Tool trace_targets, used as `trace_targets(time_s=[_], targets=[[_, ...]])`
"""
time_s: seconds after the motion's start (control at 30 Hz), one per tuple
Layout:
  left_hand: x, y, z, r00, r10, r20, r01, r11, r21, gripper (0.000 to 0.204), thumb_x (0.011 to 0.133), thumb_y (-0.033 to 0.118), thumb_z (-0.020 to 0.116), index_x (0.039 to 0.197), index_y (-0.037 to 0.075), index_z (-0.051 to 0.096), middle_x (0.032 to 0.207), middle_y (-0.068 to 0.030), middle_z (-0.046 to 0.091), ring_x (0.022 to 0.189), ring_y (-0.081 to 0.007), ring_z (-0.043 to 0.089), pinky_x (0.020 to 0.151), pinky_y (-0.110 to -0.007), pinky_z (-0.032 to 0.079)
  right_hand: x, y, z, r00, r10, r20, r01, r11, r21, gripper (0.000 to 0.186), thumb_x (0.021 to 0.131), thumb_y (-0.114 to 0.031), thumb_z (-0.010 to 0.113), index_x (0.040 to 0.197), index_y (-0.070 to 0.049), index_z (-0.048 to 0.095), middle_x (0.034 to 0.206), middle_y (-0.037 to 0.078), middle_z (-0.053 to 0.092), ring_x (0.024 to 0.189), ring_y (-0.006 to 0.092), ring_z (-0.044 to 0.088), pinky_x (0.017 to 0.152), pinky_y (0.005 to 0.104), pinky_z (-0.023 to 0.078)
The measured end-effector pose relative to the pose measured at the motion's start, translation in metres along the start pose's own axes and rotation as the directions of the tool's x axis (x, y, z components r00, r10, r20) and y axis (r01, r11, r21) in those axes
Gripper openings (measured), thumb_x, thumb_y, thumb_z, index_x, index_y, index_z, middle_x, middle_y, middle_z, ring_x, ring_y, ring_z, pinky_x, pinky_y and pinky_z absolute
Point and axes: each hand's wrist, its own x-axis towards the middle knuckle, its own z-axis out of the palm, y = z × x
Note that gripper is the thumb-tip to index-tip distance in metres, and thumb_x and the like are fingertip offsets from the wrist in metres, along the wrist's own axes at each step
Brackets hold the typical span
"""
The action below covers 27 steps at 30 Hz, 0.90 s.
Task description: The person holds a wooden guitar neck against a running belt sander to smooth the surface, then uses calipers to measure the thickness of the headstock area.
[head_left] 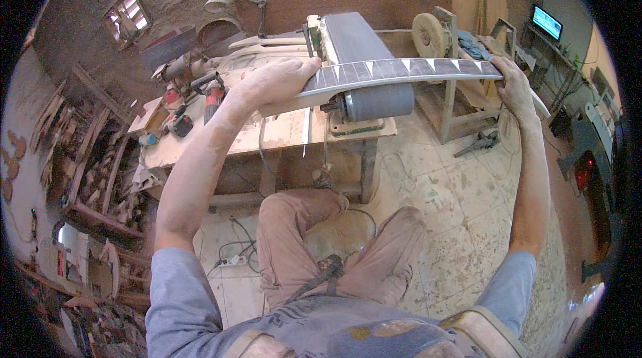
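Observation:
Across my front I hold a guitar neck (pixel 421 68) level, its dark fretboard with pale triangular inlays facing up. My left hand (pixel 281 84) is closed round the wider left end, thumb along the fretboard's edge. Farther right, my right hand (pixel 513 87) grips the neck near the headstock (pixel 539 105), which sticks out past it. Directly beneath and behind the neck is a belt sander, with its grey belt (pixel 358 34) running away from me and its roller (pixel 380 102) showing below the neck. Whether the wood touches the roller cannot be made out.
The sander stands on a wooden workbench (pixel 227 144) with a red and black power tool (pixel 212 98) on its left. Beyond my right hand is a wooden frame (pixel 449 107) with a round buffing wheel (pixel 430 34). Cables (pixel 241 244) lie on the tiled floor. Wood scraps (pixel 100 157) fill the left shelves.

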Motion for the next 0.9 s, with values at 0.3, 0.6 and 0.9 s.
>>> trace_targets(time_s=[0.3, 0.6, 0.9], targets=[[-0.005, 0.024, 0.001, 0.972, -0.037, -0.234, 0.071, 0.987, 0.141, 0.042, 0.094, 0.023, 0.057, 0.129, 0.000, 0.052, 0.100, -0.0224, 0.070, 0.099, -0.0392, 0.068, 0.087, -0.049, 0.054, 0.003, 0.014, 0.028, 0.994, -0.026, -0.110, 0.019, 0.998, -0.060, 0.044, 0.087, 0.008, 0.051, 0.130, 0.000, 0.054, 0.133, 0.020, 0.057, 0.126, 0.0392, 0.052, 0.105, 0.0451, 0.044], [-0.009, 0.044, -0.007, 0.937, -0.159, -0.311, 0.243, 0.936, 0.253, 0.028, 0.099, 0.021, 0.049, 0.120, 0.006, 0.061, 0.086, -0.0166, 0.070, 0.082, -0.0357, 0.071, 0.070, -0.048, 0.057, 0.007, 0.009, 0.030, 0.987, -0.008, -0.158, -0.020, 0.985, -0.174, 0.045, 0.089, 0.007, 0.046, 0.131, -0.002, 0.054, 0.135, 0.021, 0.056, 0.132, 0.0382, 0.049, 0.110, 0.0451, 0.042], [-0.008, 0.021, 0.008, 0.909, -0.097, -0.405, 0.187, 0.964, 0.189, 0.024, 0.101, 0.020, 0.046, 0.109, 0.004, 0.063, 0.086, -0.0156, 0.071, 0.080, -0.0355, 0.070, 0.066, -0.049, 0.055, 0.001, 0.000, 0.016, 0.964, -0.107, -0.245, 0.056, 0.977, -0.207, 0.042, 0.084, 0.006, 0.052, 0.125, -0.005, 0.057, 0.121, 0.016, 0.062, 0.126, 0.0370, 0.054, 0.105, 0.0449, 0.044]])
